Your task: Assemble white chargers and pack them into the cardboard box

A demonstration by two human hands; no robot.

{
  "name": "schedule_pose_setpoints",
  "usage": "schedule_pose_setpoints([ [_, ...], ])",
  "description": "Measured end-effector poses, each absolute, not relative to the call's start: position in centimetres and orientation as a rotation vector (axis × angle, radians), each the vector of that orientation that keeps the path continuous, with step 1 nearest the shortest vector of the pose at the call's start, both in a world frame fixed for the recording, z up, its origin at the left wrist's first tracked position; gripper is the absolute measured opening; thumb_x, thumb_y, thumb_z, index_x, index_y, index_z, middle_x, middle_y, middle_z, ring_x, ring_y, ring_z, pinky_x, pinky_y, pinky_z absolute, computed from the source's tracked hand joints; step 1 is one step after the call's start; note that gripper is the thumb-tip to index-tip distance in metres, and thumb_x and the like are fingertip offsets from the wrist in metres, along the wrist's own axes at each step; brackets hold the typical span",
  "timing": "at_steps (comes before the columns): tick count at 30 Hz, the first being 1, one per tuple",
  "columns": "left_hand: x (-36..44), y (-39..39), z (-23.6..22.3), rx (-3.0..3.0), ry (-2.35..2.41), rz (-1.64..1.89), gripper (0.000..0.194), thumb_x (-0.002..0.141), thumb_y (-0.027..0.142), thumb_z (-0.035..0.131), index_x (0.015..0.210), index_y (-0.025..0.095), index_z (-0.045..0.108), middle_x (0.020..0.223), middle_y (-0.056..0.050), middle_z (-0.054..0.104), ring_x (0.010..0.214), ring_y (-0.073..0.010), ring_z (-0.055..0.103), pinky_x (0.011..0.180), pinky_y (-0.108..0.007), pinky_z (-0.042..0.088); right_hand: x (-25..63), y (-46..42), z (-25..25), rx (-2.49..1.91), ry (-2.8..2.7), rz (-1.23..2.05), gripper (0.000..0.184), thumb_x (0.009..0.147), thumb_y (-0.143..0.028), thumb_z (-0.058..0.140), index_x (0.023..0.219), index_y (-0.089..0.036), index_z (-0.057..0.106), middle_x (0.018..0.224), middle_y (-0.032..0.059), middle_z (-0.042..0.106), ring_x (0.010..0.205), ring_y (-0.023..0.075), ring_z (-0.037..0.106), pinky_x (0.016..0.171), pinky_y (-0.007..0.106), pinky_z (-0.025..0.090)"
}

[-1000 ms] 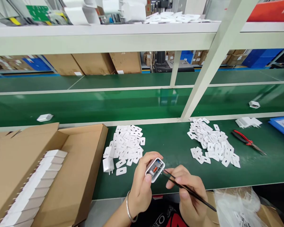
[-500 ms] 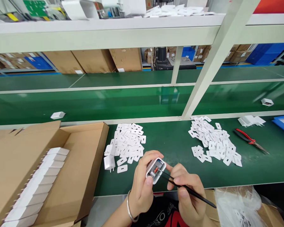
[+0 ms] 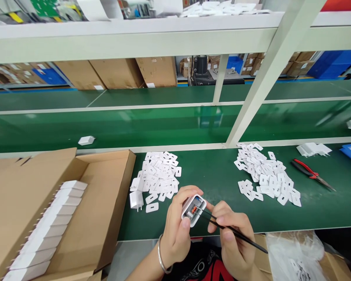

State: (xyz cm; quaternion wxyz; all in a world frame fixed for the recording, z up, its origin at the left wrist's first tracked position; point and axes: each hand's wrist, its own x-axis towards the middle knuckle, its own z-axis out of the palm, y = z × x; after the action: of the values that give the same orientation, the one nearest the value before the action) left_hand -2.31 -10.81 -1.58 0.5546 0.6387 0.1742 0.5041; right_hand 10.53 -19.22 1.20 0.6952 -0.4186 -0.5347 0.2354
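My left hand (image 3: 177,226) is closed around a white charger housing (image 3: 193,210), its open end turned up toward me. Inside the housing an orange-red part and grey and blue parts show. In my right hand (image 3: 234,234) a pair of black tweezers (image 3: 242,236) is pinched, with the tips reaching into the housing's opening. Beyond my left hand lies a pile of white cover plates (image 3: 160,175) with slots, beside two white plug chargers (image 3: 136,200). A second pile of white cover plates (image 3: 266,175) lies to the right.
A cardboard box (image 3: 99,218) at left holds a row of white chargers (image 3: 52,226). Red-and-black pliers (image 3: 312,174) and stacked white chargers (image 3: 313,149) lie at right. A charger (image 3: 86,140) sits on the green conveyor belt (image 3: 152,125). A slanted post (image 3: 260,86) stands behind the bench.
The charger on the belt at left has moved right. At the far right edge, another person's fingers now touch the other housing. My hands hold nearly the same pose.
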Motion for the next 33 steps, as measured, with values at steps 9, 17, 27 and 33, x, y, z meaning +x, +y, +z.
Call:
schedule_pose_setpoints([
  [9,-2.22,-10.68,-1.49,1.514,0.388,1.204,0.044,0.108,0.053,0.040,0.140,0.027,0.056,0.130,-0.012,0.059,0.129,-0.0306,0.058,0.095,-0.041,0.056,10.56,-19.16,1.05,-0.888,-1.193,0.556,0.023,0.111,-0.026,0.046,0.125,-0.029,0.064,0.083,0.0021,0.065,0.082,0.0193,0.061,0.101,0.057,0.056],
  [17,-2.24,-10.66,-1.40,1.522,0.391,1.207,0.044,0.108,0.053,0.041,0.141,0.027,0.055,0.131,-0.010,0.060,0.127,-0.0278,0.059,0.098,-0.039,0.054,10.46,-19.08,1.15,-0.891,-1.166,0.572,0.022,0.111,-0.027,0.047,0.124,-0.031,0.065,0.082,0.0015,0.064,0.082,0.0192,0.060,0.102,0.056,0.056],
  [27,-2.19,-10.63,-1.23,1.523,0.393,1.197,0.044,0.108,0.054,0.040,0.141,0.028,0.055,0.131,-0.009,0.061,0.130,-0.0274,0.057,0.099,-0.039,0.052,10.43,-19.09,1.03,-0.889,-1.134,0.577,0.022,0.110,-0.027,0.048,0.123,-0.030,0.066,0.081,0.0013,0.064,0.082,0.0192,0.061,0.102,0.054,0.055],
  [33,-2.18,-10.66,-1.48,1.532,0.407,1.196,0.045,0.108,0.054,0.040,0.140,0.028,0.055,0.131,-0.010,0.061,0.129,-0.0279,0.056,0.099,-0.040,0.051,10.44,-19.08,1.01,-0.881,-1.124,0.581,0.021,0.110,-0.026,0.048,0.123,-0.030,0.065,0.082,0.0008,0.063,0.082,0.0186,0.060,0.102,0.053,0.055],
])
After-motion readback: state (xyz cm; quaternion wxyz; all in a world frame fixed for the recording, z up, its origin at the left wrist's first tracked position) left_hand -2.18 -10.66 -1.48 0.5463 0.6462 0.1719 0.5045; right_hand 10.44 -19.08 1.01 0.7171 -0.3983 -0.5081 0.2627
